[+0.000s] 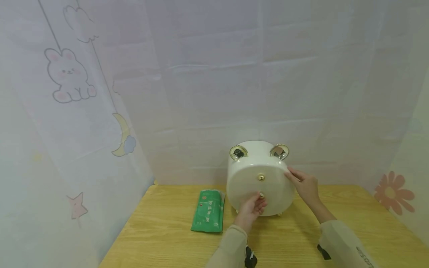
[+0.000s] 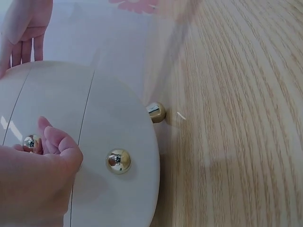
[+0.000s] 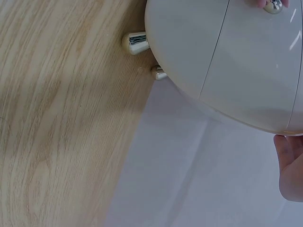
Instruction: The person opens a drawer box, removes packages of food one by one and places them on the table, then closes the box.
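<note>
A glossy white rounded drawer box (image 1: 241, 186) with gold-rimmed ears stands on the table, seams crossing its front in the left wrist view. My left hand (image 1: 249, 212) pinches the middle gold drawer knob (image 2: 32, 143) between thumb and fingers. Below that one, a lower knob (image 2: 118, 161) is untouched; in the head view my left hand hides it. An upper knob (image 1: 261, 177) shows in the head view. My right hand (image 1: 305, 188) rests against the box's upper right edge with fairly straight fingers. The right wrist view also has the right hand (image 3: 291, 168) touching the side.
A green soft packet (image 1: 207, 211) with white print lies left of the box. Short gold feet (image 3: 136, 43) hold the box off the wooden table (image 1: 161, 227). Behind stands a pale sheet (image 1: 207, 93) printed with cartoon figures.
</note>
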`<state>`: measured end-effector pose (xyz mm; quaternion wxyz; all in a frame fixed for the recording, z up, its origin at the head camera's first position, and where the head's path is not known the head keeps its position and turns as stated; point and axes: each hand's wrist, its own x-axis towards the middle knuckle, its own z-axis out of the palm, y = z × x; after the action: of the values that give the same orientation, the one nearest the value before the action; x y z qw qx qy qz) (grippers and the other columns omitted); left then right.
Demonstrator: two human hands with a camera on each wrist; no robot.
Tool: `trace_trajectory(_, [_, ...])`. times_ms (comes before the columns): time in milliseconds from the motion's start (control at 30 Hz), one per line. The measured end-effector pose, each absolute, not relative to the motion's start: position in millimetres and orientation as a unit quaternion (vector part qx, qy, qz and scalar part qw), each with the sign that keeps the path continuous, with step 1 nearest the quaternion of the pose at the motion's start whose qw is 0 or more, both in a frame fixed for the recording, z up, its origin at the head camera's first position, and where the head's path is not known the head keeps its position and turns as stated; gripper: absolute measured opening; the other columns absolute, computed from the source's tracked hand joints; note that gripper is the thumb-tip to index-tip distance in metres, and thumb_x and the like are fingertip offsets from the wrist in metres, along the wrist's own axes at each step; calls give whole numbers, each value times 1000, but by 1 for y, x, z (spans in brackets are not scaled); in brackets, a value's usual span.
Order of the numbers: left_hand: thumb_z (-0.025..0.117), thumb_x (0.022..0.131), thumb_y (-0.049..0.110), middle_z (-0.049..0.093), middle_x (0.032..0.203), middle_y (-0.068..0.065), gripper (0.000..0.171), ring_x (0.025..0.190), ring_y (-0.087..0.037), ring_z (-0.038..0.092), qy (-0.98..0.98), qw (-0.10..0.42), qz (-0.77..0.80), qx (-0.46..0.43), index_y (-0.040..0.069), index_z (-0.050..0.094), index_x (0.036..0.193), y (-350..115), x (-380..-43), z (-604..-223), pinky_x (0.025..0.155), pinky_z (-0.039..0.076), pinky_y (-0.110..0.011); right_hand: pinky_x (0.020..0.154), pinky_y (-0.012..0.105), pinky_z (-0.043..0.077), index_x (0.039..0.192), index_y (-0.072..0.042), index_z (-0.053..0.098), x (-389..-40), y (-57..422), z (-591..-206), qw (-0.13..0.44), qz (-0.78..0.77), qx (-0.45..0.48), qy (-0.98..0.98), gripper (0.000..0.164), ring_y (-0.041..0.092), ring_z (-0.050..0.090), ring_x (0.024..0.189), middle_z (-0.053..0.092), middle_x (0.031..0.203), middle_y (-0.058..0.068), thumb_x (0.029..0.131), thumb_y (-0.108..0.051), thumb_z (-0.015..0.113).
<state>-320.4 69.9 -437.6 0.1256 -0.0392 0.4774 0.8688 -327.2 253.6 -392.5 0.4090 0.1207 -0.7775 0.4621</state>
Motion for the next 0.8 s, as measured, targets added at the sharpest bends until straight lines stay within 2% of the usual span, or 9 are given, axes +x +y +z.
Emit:
trace_trajectory(33, [59, 90, 14, 62, 73, -3, 13, 65, -10, 60, 477, 125, 869, -41, 5, 62, 81, 71, -321, -438, 58, 43, -19, 63, 8, 45, 99, 10, 65, -327, 253, -392, 411, 464, 124, -775, 28, 28, 62, 88, 62, 98, 24, 81, -11, 69])
trace_trajectory(100, [59, 89, 12, 63, 72, -3, 11, 64, -10, 60, 477, 118, 870, -46, 5, 63, 81, 72, -321, -438, 57, 43, -18, 63, 7, 45, 99, 10, 65, -327, 253, -392, 412, 465, 125, -774, 27, 33, 62, 88, 62, 97, 25, 81, -11, 69])
trace_trajectory(267, [60, 88, 10, 64, 71, -3, 11, 62, -10, 60, 483, 104, 868, -48, 1, 63, 83, 74, -322, -439, 55, 43, -18, 63, 5, 43, 101, 11, 64, -329, 254, -394, 401, 444, 111, -793, 26, 32, 59, 89, 62, 99, 25, 83, -8, 67])
trace_trajectory(433, [61, 87, 10, 63, 69, -3, 11, 60, -9, 59, 484, 104, 868, -49, 0, 64, 83, 73, -323, -441, 55, 42, -17, 64, 2, 40, 103, 9, 64, -329, 254, -396, 390, 435, 98, -805, 27, 37, 59, 91, 62, 101, 24, 84, -10, 67])
trace_trajectory(800, [61, 84, 7, 62, 62, 0, 11, 51, -3, 54, 482, 100, 869, -45, 6, 64, 73, 72, -324, -442, 51, 40, -15, 68, -1, 36, 106, 9, 63, -325, 254, -393, 391, 424, 100, -811, 30, 37, 59, 94, 62, 103, 22, 85, -12, 65])
